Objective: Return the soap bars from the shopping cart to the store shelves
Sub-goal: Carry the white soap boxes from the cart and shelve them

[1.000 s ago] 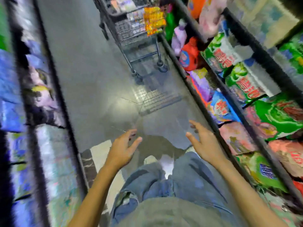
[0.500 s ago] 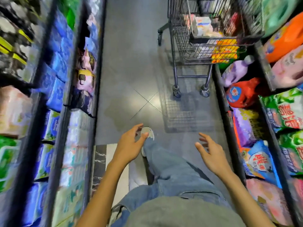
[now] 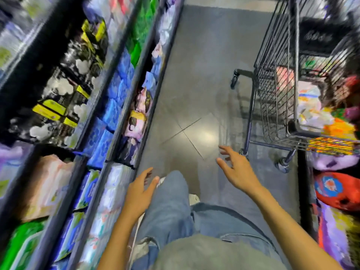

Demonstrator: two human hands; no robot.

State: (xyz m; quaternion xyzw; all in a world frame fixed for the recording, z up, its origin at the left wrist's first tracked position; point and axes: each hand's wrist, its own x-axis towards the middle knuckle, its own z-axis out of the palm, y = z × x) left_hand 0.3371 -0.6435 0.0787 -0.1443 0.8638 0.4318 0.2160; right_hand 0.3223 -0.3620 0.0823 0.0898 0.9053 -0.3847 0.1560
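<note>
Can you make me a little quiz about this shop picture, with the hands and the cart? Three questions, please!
1. True or false: the left hand is holding a soap bar.
2. Where does the shopping cart stand?
A) ahead, on the person's right
B) ahead, on the person's left
C) between the two hands
3. Fill in the missing word: the person's trousers are ____ in colour.

Key
1. False. The left hand and the right hand are both open and hold nothing.
2. A
3. Blue
</note>
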